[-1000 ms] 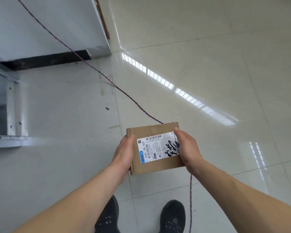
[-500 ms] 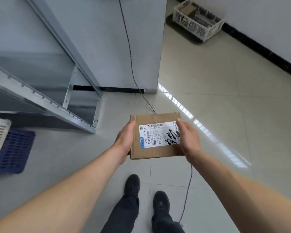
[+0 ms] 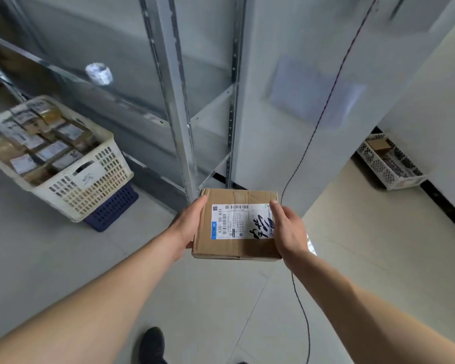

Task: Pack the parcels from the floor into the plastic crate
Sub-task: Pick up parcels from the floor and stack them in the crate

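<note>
Crate [image 3: 90, 185] newly visible, parcel [image 3: 234, 243] between left hand [image 3: 191, 224], right hand [image 3: 288, 229]

Both bare forearms reach forward from the lower corners and converge on the cardboard parcel [image 3: 235, 224], held level in the air. The left hand [image 3: 188, 225] grips the parcel's left edge, thumb lying along its top face and fingers hidden beneath. The right hand [image 3: 286, 229] grips the right edge, thumb pressed on the label side of the top, fingers curled under out of sight.
</note>
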`<state>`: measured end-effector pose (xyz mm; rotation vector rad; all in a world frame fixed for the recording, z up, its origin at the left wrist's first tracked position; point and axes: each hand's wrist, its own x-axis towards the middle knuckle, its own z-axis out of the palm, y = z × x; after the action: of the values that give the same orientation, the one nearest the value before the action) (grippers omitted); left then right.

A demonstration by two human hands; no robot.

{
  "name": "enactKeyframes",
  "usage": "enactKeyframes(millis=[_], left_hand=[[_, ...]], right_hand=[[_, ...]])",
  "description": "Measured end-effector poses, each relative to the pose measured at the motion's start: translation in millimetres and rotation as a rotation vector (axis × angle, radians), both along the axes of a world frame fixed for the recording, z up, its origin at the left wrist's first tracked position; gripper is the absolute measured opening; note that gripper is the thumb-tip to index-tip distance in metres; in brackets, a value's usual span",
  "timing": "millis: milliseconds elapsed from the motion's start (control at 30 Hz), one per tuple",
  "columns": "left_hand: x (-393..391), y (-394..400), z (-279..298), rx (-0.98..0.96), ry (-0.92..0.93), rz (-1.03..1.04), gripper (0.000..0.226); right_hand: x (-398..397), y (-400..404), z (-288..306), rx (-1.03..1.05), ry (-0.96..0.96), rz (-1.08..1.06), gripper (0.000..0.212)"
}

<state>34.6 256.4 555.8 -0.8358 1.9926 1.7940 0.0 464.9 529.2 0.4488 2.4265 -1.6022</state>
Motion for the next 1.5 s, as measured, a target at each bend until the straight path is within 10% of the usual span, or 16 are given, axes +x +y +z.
enactKeyframes(millis=[600,967,1233,1500], left_hand=[[37,-335,47,-0.010,0.079,0.111,0.046],[26,-495,32,-0.014,0.028,0.242,0.053],[-43,-610,10,-0.123,-0.026,0.313,0.114],[-93,-689,32,-0.088,0.000,0.357,0.073]], right_hand=[[-1,-347,53,0.050,0.082,0.249,0.072],[-35,-516,45,0.071,0.063,0.398,0.053],[-110,-633,44,0.016,0.014,0.471,0.080],[-168,-722,52,0.008,-0.003,0.482,0.078]])
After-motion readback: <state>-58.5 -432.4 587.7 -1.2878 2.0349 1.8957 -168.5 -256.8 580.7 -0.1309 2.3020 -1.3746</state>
